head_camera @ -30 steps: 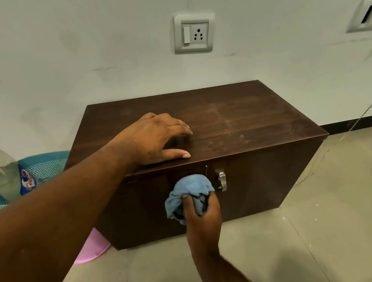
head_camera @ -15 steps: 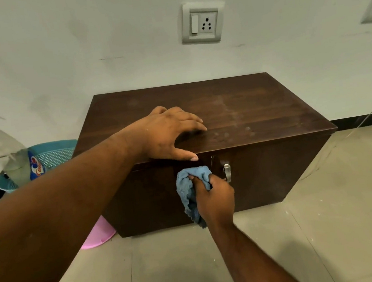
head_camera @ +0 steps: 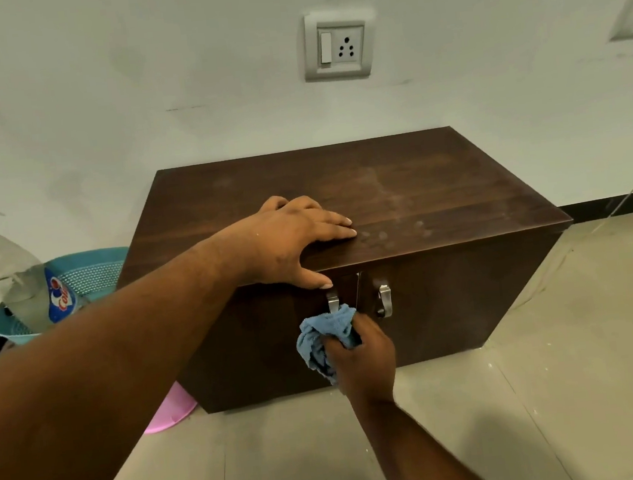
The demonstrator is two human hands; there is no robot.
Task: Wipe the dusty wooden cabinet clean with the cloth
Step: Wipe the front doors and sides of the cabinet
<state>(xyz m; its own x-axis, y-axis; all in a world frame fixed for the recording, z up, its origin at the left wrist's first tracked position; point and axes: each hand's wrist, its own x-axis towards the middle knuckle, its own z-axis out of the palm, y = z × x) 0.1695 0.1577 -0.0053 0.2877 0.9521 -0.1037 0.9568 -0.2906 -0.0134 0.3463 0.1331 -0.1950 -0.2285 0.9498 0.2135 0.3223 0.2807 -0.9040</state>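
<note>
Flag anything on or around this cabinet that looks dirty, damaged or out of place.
The cabinet top carries pale dust smears and round spots right of the left hand. A spray bottle leans tilted in the blue basket. Nothing looks broken or spilled.

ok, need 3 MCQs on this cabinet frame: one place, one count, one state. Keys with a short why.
1. Where does the left hand rest?
A. on the cabinet top
B. on the floor
C. on the wall socket

2. How many metal door handles show?
A. one
B. two
C. four

3. The right hand is:
A. empty and open
B. shut on the blue cloth
C. holding the spray bottle

Key:
1 A, palm flat near the front edge.
2 B, one on each door, side by side.
3 B, cloth bunched in its grip against the front.
</note>
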